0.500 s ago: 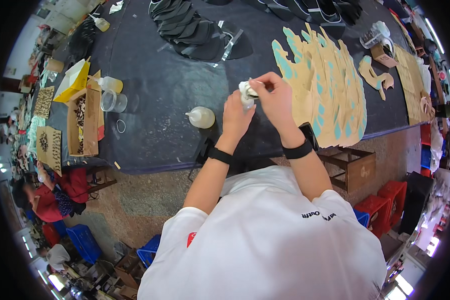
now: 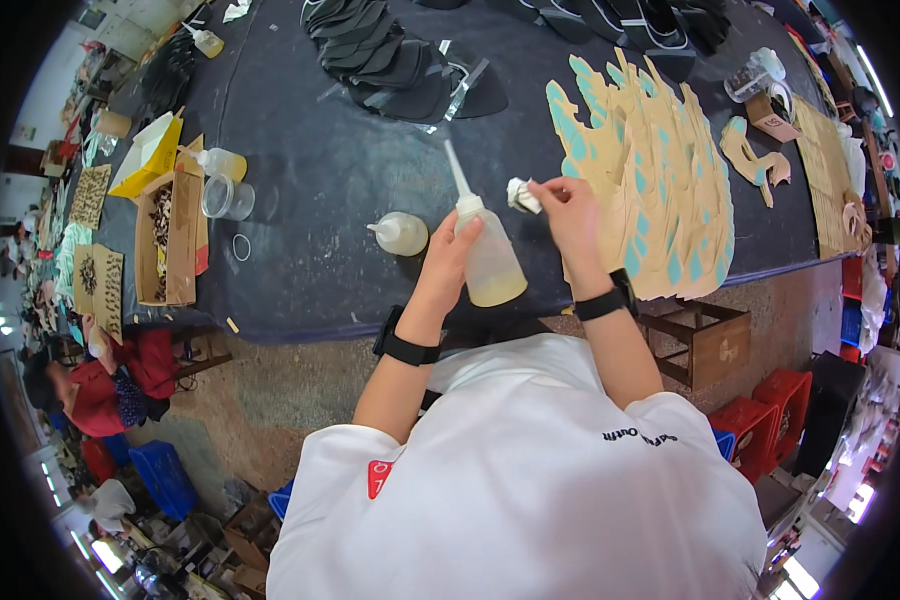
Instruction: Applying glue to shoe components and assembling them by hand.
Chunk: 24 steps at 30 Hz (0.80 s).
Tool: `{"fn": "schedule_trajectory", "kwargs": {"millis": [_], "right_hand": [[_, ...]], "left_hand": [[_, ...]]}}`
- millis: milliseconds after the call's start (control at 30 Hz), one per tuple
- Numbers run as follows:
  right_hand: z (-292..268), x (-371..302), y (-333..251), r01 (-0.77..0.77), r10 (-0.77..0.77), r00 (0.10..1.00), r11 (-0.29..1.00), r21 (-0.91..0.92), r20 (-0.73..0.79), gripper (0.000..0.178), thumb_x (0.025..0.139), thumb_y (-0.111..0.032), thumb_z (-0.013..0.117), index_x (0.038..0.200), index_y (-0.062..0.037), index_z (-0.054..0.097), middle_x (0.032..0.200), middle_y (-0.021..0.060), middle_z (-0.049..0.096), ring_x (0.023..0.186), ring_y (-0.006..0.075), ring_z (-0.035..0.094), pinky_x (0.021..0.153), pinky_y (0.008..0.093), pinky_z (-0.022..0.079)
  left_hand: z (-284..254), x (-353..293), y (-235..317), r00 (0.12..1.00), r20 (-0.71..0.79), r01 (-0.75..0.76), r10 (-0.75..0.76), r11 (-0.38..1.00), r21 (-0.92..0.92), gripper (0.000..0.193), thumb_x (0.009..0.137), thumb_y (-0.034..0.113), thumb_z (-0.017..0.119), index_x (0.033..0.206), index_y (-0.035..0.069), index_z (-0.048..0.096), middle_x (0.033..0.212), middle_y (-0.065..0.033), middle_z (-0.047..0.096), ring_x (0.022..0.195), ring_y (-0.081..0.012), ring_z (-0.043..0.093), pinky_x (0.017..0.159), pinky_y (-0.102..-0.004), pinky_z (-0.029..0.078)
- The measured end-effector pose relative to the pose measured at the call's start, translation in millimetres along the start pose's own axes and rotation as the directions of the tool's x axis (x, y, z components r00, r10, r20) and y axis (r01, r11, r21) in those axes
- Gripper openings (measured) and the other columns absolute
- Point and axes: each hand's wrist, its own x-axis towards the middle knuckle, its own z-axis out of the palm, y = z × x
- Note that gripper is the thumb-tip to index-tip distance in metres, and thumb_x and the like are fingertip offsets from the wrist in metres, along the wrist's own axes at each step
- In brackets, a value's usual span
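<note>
Near the front edge of the dark table, my left hand (image 2: 448, 258) is wrapped round a translucent squeeze bottle (image 2: 495, 262). Its long thin nozzle points away from me, and a little yellowish liquid lies in the bottom. Just right of the nozzle, my right hand (image 2: 573, 222) pinches a crumpled white tissue (image 2: 522, 196), apart from the bottle. A second, smaller squeeze bottle (image 2: 402, 235) lies left of my left hand, its tip toward the left. To the right of my right hand lie overlapping tan pieces (image 2: 650, 190) with teal patches.
Black curved pieces (image 2: 385, 70) are stacked at the far side. On the left stand an open cardboard box (image 2: 182, 250) of small brown parts, a clear cup (image 2: 228, 198) and another squeeze bottle (image 2: 220, 163). A wooden stool (image 2: 715, 345) stands below the table's right edge. A person in red (image 2: 95, 390) sits at left.
My hands have moved apart. The bottle's long nozzle and body now show in my left hand, while the tissue has come away from it in my right.
</note>
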Motion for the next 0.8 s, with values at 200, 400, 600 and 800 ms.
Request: {"fn": "schedule_trajectory", "kwargs": {"millis": [200, 400, 600, 800], "right_hand": [[21, -15, 33, 0.214, -0.213, 0.977, 0.977, -0.025, 0.030, 0.014, 0.080, -0.006, 0.066, 0.090, 0.0014, 0.061, 0.077, 0.0107, 0.059, 0.074, 0.0186, 0.059, 0.066, 0.0305, 0.048], [-14, -30, -23, -0.279, 0.160, 0.892, 0.931, 0.235, 0.423, 0.030, 0.092, -0.026, 0.054, 0.103, 0.0005, 0.060, 0.103, 0.0108, 0.061, 0.088, 0.0164, 0.059, 0.075, 0.0276, 0.047], [-11, -81, -49, -0.097, -0.205, 0.873, 0.816, 0.571, 0.441, 0.047, 0.087, -0.022, 0.061, 0.125, 0.0009, 0.046, 0.116, 0.0092, 0.055, 0.105, 0.0148, 0.053, 0.090, 0.0280, 0.042], [-16, -81, -27, -0.630, 0.063, 0.737, 0.429, 0.648, 0.673, 0.057, 0.078, -0.023, 0.072, 0.122, 0.0002, 0.045, 0.111, 0.0083, 0.055, 0.102, 0.0144, 0.054, 0.090, 0.0290, 0.042]], "left_hand": [[9, -14, 12, 0.992, 0.124, 0.053, -0.035, 0.988, -0.146, 0.052, 0.087, 0.043, 0.057, 0.120, 0.006, 0.044, 0.097, -0.0113, 0.058, 0.088, -0.0271, 0.063, 0.077, -0.0389, 0.053], [11, -20, 9, 0.996, 0.026, -0.077, 0.083, 0.983, -0.167, 0.055, 0.085, 0.039, 0.063, 0.123, 0.004, 0.042, 0.101, -0.0120, 0.058, 0.093, -0.0260, 0.062, 0.079, -0.0387, 0.052], [19, -15, -3, 0.967, -0.130, -0.237, 0.219, 0.961, -0.143, 0.050, 0.088, 0.032, 0.060, 0.124, 0.003, 0.041, 0.103, -0.0093, 0.059, 0.095, -0.0201, 0.060, 0.087, -0.0331, 0.047], [-8, -34, -25, 0.871, -0.408, -0.138, 0.273, 0.934, 0.330, 0.053, 0.081, 0.014, 0.069, 0.123, 0.001, 0.040, 0.110, -0.0098, 0.048, 0.105, -0.0164, 0.046, 0.093, -0.0311, 0.037]]}}
